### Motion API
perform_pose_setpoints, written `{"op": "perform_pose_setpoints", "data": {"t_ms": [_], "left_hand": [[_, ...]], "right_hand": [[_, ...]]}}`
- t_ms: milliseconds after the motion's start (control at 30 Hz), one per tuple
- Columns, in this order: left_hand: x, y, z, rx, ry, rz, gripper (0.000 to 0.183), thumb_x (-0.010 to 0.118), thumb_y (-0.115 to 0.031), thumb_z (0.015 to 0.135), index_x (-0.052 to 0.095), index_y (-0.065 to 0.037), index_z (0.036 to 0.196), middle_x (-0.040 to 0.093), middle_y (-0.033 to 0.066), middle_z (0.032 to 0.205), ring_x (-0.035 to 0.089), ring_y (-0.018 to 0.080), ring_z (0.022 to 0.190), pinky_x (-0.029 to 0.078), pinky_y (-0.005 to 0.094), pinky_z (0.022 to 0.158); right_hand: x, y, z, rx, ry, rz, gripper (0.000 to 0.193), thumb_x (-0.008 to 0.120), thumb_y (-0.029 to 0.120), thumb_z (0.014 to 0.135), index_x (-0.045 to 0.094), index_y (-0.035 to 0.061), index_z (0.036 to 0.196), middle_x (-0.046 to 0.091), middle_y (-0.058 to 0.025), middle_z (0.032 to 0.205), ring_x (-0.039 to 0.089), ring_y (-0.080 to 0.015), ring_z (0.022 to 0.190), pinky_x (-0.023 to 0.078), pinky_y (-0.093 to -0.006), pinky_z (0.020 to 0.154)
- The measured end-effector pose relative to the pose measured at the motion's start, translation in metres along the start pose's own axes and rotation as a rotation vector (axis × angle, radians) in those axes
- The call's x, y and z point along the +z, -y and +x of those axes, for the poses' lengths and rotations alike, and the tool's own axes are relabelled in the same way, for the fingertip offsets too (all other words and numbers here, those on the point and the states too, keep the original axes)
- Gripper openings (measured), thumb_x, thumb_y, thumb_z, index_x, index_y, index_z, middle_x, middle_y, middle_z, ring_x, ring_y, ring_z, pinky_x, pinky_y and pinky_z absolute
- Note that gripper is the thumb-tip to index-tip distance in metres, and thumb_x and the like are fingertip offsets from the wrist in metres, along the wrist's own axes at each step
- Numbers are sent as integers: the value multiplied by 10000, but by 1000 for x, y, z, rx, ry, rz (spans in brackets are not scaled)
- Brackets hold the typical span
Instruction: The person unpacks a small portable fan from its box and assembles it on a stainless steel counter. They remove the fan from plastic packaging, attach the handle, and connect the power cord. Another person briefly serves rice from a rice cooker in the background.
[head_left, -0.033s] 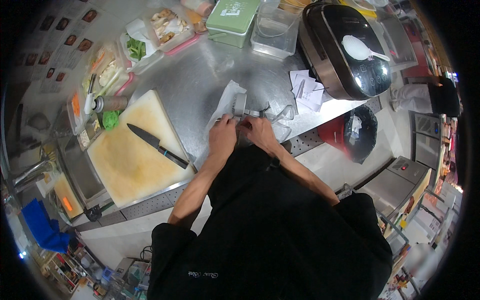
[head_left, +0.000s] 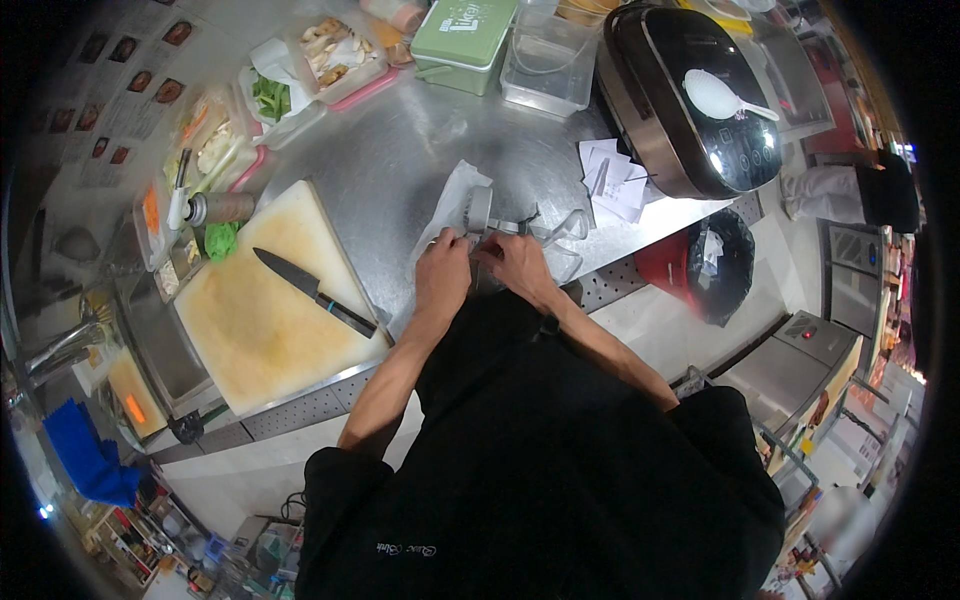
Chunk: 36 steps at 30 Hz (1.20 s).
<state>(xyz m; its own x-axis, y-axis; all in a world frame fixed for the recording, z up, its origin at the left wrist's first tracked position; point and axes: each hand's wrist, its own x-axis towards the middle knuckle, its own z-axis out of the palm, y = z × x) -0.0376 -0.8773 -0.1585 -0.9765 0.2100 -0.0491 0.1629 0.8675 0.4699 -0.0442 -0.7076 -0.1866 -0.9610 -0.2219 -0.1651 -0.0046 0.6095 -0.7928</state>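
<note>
My left hand (head_left: 442, 278) and my right hand (head_left: 516, 266) are close together at the counter's near edge, fingers closed in a pinch. What lies between the fingertips is small and mostly hidden. Just beyond them a whitish-grey roll or band (head_left: 479, 207) stands against a crumpled white sheet, paper or plastic (head_left: 452, 200). To the right of my right hand lies a clear plastic object (head_left: 568, 228) with a grey strap-like part, its kind unclear. A black-handled knife (head_left: 290, 276) rests on the white cutting board (head_left: 240, 370) to my left, apart from both hands.
Tubs of cut vegetables (head_left: 213, 145), mushrooms (head_left: 335, 55) and greens (head_left: 270, 95) line the back left. A spray can (head_left: 222, 207) lies beside the board. Behind are a green box (head_left: 455, 55), clear container (head_left: 545, 75), paper slips (head_left: 612, 180) and rice cooker (head_left: 690, 110); a lined red bin (head_left: 675, 262) stands right.
My left hand has shifted very slightly. Everything else looks the same.
</note>
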Motion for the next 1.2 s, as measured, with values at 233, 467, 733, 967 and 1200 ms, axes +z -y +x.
{"op": "perform_pose_setpoints", "data": {"t_ms": [233,467,733,967,1200], "left_hand": [[-1,6,8,-19,-78,-156,121,616,-29,914,700,5,994,685,189,941,686,386,891,543,468,795],[-16,2,7,-133,-76,-341,109,705,-47,896,738,-11,994,742,165,924,724,345,822,559,406,734],[-48,-12,-4,-184,-154,-559,111,724,-27,897,744,-8,1004,757,141,948,742,267,832,576,344,726],[-53,-15,-9,-166,-179,-564,103,719,-22,900,741,-3,999,754,152,969,740,275,848,578,339,736],[-56,-19,-8,-141,-194,-547,113,723,-15,894,744,-4,1004,757,141,955,742,265,825,573,334,732]], "right_hand": [[0,-4,11,1,16,-10,247,788,249,868,754,10,922,732,-207,821,720,-409,772,573,-478,720],[-11,1,8,-59,12,60,216,782,199,872,744,11,973,746,-187,879,731,-365,779,572,-437,707],[-33,31,1,-160,-66,256,173,767,90,883,734,12,1034,748,-143,948,732,-290,761,588,-358,672],[-33,39,-1,-200,-93,249,144,766,90,885,738,12,1003,742,-132,927,725,-276,756,571,-351,656],[-33,36,-1,-229,-88,230,122,746,89,899,739,11,991,738,-135,921,723,-299,765,556,-369,663]]}}
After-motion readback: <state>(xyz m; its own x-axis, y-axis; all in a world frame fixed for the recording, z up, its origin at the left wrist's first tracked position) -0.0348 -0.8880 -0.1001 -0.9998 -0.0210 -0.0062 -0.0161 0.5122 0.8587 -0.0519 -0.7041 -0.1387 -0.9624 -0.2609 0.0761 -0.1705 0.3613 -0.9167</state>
